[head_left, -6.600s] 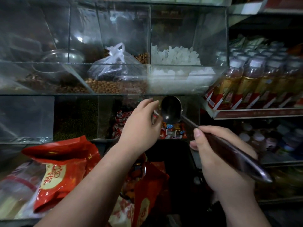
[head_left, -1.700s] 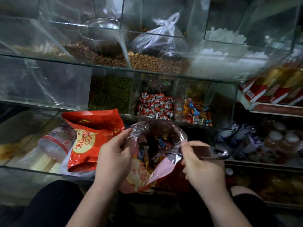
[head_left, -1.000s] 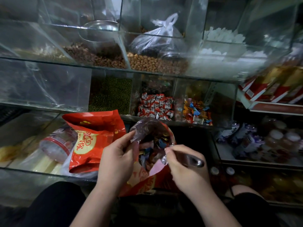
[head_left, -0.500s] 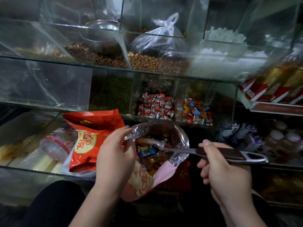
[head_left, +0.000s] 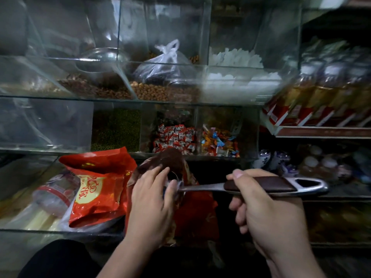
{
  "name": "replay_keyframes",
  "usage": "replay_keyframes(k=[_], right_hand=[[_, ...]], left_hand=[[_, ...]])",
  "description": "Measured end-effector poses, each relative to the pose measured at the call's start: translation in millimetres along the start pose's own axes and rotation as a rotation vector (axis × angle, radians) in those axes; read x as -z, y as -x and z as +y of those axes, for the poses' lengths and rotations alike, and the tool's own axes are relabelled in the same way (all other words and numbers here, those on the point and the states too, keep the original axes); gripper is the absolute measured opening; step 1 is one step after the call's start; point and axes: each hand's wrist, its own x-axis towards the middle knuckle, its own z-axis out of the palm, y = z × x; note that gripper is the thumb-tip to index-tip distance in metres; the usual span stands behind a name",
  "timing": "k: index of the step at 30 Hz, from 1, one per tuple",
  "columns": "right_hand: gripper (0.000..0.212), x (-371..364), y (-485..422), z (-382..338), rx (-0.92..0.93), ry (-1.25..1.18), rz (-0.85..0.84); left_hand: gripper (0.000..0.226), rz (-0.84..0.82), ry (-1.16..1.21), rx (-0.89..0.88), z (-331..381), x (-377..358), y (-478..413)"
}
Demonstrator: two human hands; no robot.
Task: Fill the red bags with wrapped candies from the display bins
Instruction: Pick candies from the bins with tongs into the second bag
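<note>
My left hand (head_left: 152,205) holds the open red bag (head_left: 192,215) by its near rim, low in the middle of the view. My right hand (head_left: 267,215) grips the dark handle of a metal scoop (head_left: 259,186); the scoop's bowl end is at the bag's mouth, hidden behind my left fingers. A second red bag (head_left: 96,189) with a yellow emblem lies filled on the glass shelf to the left. Behind them, one glass bin holds red-and-white wrapped candies (head_left: 174,138) and the bin to its right holds mixed coloured candies (head_left: 218,143).
Glass bins above hold peanuts (head_left: 158,91), brown beans, a metal bowl (head_left: 100,61), a tied plastic bag (head_left: 162,67) and white sugar lumps (head_left: 232,59). Green beans (head_left: 116,129) fill the bin left of the candies. Bottles (head_left: 329,91) line the shelves at right.
The bag's mouth has narrowed and my left fingers now cover it. The scoop has been drawn a little to the right, its bowl now at the bag's rim. The view has tilted up slightly.
</note>
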Motion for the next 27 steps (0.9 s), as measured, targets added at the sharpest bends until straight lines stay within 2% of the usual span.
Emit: replay_keyframes(k=[6, 9, 12, 18, 27], right_hand=[[0.041, 22.4, -2.6, -12.0, 0.038, -0.152, 0.058], [0.030, 33.3, -12.1, -16.1, 0.031, -0.253, 0.149], [0.025, 44.7, -29.4, -18.4, 0.028, -0.294, 0.237], [0.029, 55.8, -80.8, -3.6, -0.011, -0.272, 0.382], [0.031, 27.1, -155.5, 37.6, -0.097, -0.274, 0.423]], left_hand=[[0.054, 0.164, -0.017, -0.147, 26.7, 13.2, -16.2], [0.052, 0.175, -0.001, -0.231, 51.3, 9.6, -42.9], [0.051, 0.101, -0.014, -0.310, 74.5, -2.2, -76.9], [0.055, -0.184, -0.012, -0.388, 101.4, -36.1, -146.4], [0.043, -0.185, -0.044, -0.330, 80.0, -56.3, -167.5]])
